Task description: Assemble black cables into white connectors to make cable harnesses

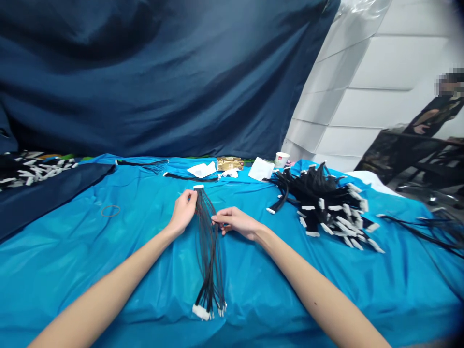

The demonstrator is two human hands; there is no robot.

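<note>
A bundle of thin black wires (208, 256) runs lengthwise down the middle of the blue cloth. At its far end is a small white connector (198, 186), and a larger white connector (201, 311) sits at the near end beside several loose wire tips. My left hand (184, 210) pinches the bundle just below the far connector. On the right side of the bundle, my right hand (237, 222) has thumb and index finger closed on some of the wires, a little nearer to me.
Black cables with white connectors (322, 203) are piled at right; more (39, 169) lie at far left. Tissues (202, 169), a brown packet (230, 164) and a paper cup (282, 160) stand at the back. A rubber band (110, 210) lies left. A person (435, 113) is at far right.
</note>
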